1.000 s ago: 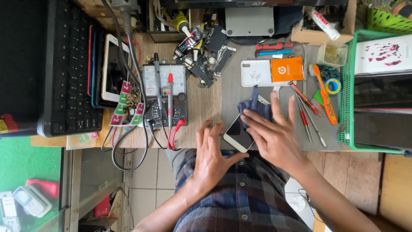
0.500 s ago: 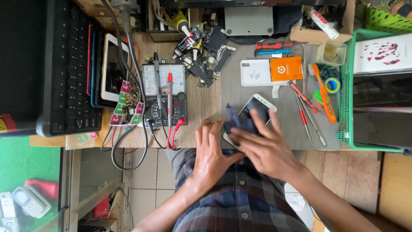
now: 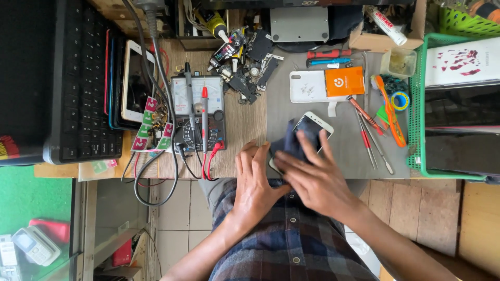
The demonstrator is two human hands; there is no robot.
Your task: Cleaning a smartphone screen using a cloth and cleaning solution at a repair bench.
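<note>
Right hand [image 3: 312,174] slid lower over phone [image 3: 312,127] (screwdrivers [image 3: 367,138] beside).

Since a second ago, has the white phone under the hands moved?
Yes. The white phone has swung around and shifted up the grey mat, its top end now nearer the orange card.

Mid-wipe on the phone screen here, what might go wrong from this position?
1. The white phone lies close to the near edge of the grey mat; the right hand rubbing it with the dark cloth may push it off unless the left hand steadies it.
2. Screwdrivers and tweezers lie loose just beside the phone; a wide stroke could knock them or drag grit across the glass.
</note>
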